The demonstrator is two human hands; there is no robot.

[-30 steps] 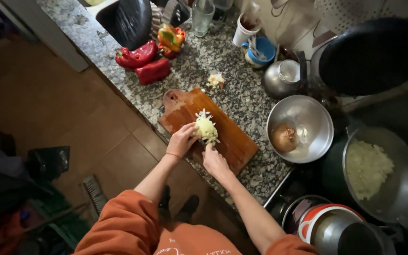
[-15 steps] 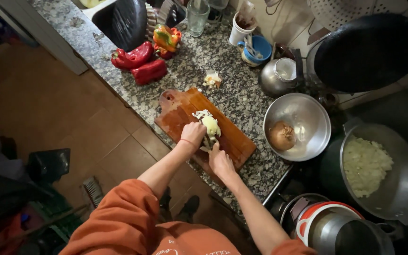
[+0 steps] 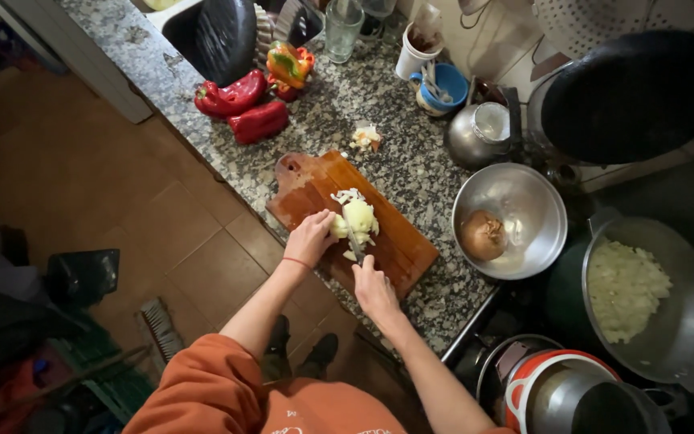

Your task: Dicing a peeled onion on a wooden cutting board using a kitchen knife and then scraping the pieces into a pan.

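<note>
My left hand [image 3: 311,237] curls its fingers onto the onion [image 3: 358,219] to pin it against the cutting board [image 3: 399,245], while my right hand [image 3: 373,287] wraps its fingers round the knife [image 3: 354,239], blade just beside them.

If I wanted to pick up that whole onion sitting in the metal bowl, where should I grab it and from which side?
Grip the brown onion around its round middle, coming straight down from above. It lies alone near the left side of the steel bowl, whose raised rim likely blocks a sideways reach, while the open top leaves room for fingers on both sides. Nothing touches it, and both hands are busy at the wooden board.
</note>
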